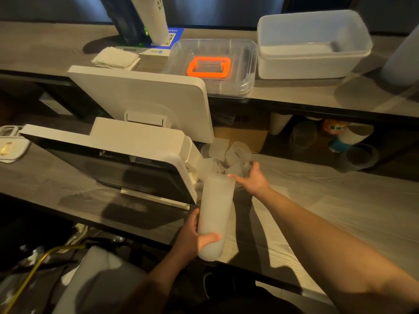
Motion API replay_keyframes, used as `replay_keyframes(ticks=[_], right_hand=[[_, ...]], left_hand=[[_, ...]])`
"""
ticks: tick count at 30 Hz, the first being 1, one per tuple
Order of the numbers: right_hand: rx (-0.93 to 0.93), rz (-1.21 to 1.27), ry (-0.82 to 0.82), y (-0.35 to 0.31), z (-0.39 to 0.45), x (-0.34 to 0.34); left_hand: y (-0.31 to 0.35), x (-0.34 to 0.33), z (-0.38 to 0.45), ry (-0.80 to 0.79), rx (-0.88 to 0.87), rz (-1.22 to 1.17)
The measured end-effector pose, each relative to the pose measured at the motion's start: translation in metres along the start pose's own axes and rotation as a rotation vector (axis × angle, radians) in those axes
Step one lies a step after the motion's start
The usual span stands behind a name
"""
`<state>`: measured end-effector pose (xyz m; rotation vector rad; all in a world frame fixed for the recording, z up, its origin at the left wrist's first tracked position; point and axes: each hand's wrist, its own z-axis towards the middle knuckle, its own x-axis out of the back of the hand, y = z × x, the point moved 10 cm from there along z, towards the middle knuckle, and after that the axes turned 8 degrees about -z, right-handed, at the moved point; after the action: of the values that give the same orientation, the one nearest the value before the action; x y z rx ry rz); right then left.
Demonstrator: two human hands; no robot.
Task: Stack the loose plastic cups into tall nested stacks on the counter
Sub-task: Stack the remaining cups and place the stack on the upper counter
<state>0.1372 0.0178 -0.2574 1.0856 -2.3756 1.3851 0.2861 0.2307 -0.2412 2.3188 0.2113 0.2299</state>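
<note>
Meanwhile left grip clasps nested stack; right grip grasps loose cup.

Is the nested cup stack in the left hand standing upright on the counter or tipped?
Tipped. The left hand grips the nested cup stack near its base, and its open mouth leans away toward the loose cups.

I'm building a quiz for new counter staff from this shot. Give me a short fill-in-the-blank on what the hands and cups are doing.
1. The left hand grips the tall nested stack of cups near its ____ end.
2. The right hand reaches into the pile of ____ cups beside the white terminal.
3. The clear lid on the upper shelf has a handle coloured ____.

Missing words: bottom; loose; orange
</note>
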Motion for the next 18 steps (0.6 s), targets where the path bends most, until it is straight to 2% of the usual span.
replay_keyframes(ticks=[5, 15, 18], right_hand=[[-0.042, -0.055, -0.059, 0.006, 0.003, -0.006], [-0.050, 0.175, -0.076, 0.032, -0.016, 0.017], [-0.030, 0.242, -0.017, 0.034, -0.022, 0.030]], left_hand=[[-0.001, 0.001, 0.003, -0.005, 0.000, -0.005], [0.006, -0.001, 0.006, -0.020, -0.020, 0.053], [0.012, -0.004, 0.003, -0.034, -0.031, 0.067]])
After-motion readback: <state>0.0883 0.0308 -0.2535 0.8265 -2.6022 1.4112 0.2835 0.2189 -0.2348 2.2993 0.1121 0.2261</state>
